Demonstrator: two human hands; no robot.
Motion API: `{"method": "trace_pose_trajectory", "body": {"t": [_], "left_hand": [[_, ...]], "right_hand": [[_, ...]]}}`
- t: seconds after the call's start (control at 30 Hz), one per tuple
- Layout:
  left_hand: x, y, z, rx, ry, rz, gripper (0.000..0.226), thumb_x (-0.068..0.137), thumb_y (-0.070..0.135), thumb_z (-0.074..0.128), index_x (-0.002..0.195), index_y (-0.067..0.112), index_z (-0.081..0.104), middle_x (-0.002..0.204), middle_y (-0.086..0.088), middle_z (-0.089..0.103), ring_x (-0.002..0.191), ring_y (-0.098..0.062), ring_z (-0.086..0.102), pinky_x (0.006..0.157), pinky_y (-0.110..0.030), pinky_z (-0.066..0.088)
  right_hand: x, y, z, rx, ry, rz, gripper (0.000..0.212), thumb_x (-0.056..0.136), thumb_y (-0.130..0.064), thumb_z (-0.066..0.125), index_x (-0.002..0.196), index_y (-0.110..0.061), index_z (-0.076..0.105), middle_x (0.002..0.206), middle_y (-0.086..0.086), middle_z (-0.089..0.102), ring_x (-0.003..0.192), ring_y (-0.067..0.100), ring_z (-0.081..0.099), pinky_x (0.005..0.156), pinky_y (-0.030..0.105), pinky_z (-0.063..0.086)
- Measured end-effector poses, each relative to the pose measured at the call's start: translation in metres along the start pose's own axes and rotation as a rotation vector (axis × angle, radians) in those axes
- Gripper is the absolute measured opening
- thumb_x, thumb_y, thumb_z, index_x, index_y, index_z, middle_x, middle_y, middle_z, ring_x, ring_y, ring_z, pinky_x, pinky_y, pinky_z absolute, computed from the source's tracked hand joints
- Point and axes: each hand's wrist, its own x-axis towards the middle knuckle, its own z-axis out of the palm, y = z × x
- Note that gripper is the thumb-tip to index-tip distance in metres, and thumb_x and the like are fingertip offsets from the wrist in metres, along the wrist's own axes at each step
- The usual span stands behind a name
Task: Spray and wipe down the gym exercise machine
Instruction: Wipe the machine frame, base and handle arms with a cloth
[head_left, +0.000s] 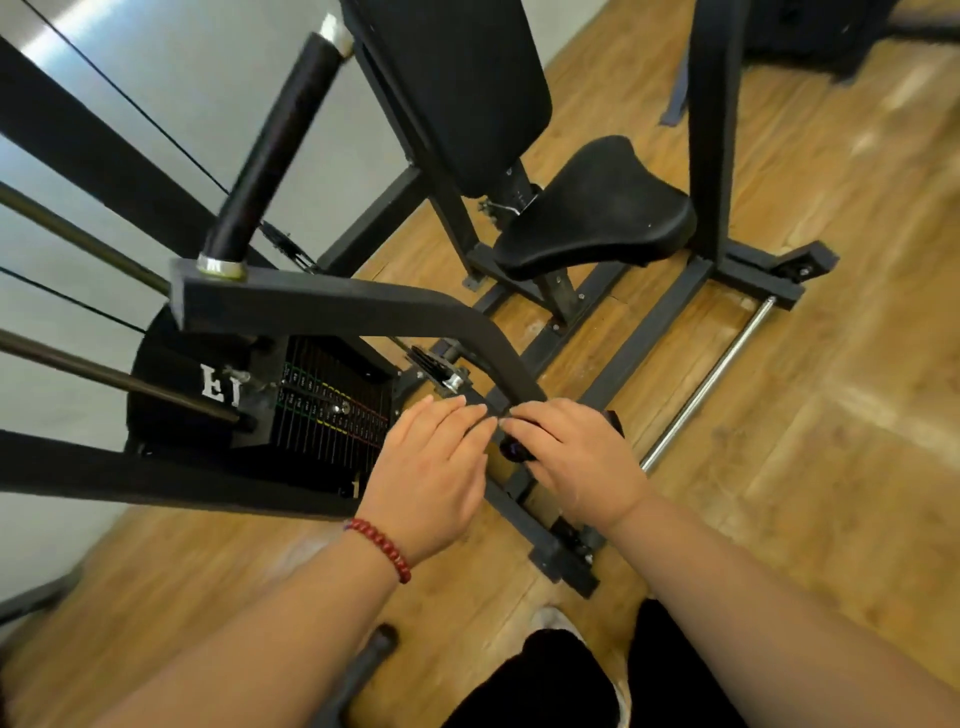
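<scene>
Gym exercise machine (711, 130), a black steel frame, stands on the wooden floor (779, 415) with its weight stack (332, 410) at the floor's left edge, beside the pale wall (156, 78). Both hands meet at the lower end of the curved lever arm (363, 312). The left hand (431, 467) is released, its fingers straight and their tips at the arm. The right hand (576, 457) grasps a small dark object (514, 449) between thumb and fingers. I cannot tell whether this is a cloth, a bottle or something else. No spray bottle shows plainly.

The step in hand looks like work on this lower stretch of the arm. To do it well, the free hand should steady the arm so it does not swing. The wiping should then follow the bend all the way up to the padded handle (280, 140), where palms leave the most sweat.

Seat (597, 218) and back pad (457, 88) stand further on and likely still need attention. A pulley bracket (452, 376) and thin cables (130, 109) sit close by the fingers and could pinch or snag. A chrome bar (706, 384) lies low along the floor at the right, and base rails (561, 561) cross near the feet, so stepping round needs care. A red bead bracelet (382, 545) on the left wrist might catch on bolts.
</scene>
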Motion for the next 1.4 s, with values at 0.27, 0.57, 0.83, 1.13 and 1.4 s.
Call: {"method": "trace_pose_trajectory", "body": {"t": [0.27, 0.57, 0.83, 1.13, 1.4], "left_hand": [[-0.034, -0.028, -0.078, 0.022, 0.248, -0.097, 0.037, 0.091, 0.027, 0.045, 0.112, 0.009, 0.07, 0.116, -0.007, 0.068, 0.115, -0.027, 0.057, 0.107, -0.045, 0.036], [-0.061, -0.068, -0.111, 0.042, 0.389, -0.341, 0.037, 0.092, 0.026, 0.045, 0.116, 0.009, 0.068, 0.116, -0.008, 0.067, 0.117, -0.024, 0.053, 0.109, -0.04, 0.03], [-0.033, -0.079, -0.119, 0.086, 0.332, -0.493, 0.035, 0.092, 0.027, 0.047, 0.115, 0.012, 0.069, 0.119, -0.006, 0.067, 0.118, -0.025, 0.056, 0.109, -0.044, 0.036], [0.004, -0.09, -0.12, 0.039, 0.328, -0.812, 0.04, 0.093, 0.031, 0.041, 0.12, 0.013, 0.066, 0.121, -0.004, 0.065, 0.121, -0.023, 0.054, 0.111, -0.042, 0.033], [-0.005, -0.141, -0.12, 0.012, 0.323, -0.94, 0.042, 0.093, 0.032, 0.04, 0.122, 0.014, 0.064, 0.124, -0.003, 0.063, 0.122, -0.023, 0.053, 0.107, -0.044, 0.038]], "right_hand": [[0.057, -0.062, -0.063, -0.026, 0.056, -0.095, 0.049, 0.072, -0.01, 0.078, 0.118, -0.009, 0.064, 0.116, 0.007, 0.065, 0.1, 0.029, 0.064, 0.082, 0.044, 0.056], [0.117, -0.105, -0.08, 0.367, 0.072, 0.11, 0.04, 0.09, -0.009, 0.065, 0.128, -0.021, 0.059, 0.124, -0.008, 0.06, 0.12, 0.003, 0.051, 0.104, 0.012, 0.033], [0.178, -0.085, -0.084, 0.45, -0.003, -0.006, 0.036, 0.091, -0.008, 0.065, 0.125, -0.019, 0.06, 0.116, -0.008, 0.061, 0.11, -0.002, 0.052, 0.096, 0.004, 0.034], [0.245, -0.055, -0.085, 0.594, -0.137, -0.029, 0.017, 0.095, -0.026, 0.06, 0.11, -0.031, 0.053, 0.101, -0.019, 0.058, 0.099, -0.005, 0.056, 0.087, 0.011, 0.044], [0.299, -0.082, -0.062, 0.573, -0.103, -0.03, 0.04, 0.093, -0.03, 0.062, 0.132, -0.024, 0.052, 0.118, -0.009, 0.061, 0.11, 0.002, 0.054, 0.092, 0.011, 0.041]]}}
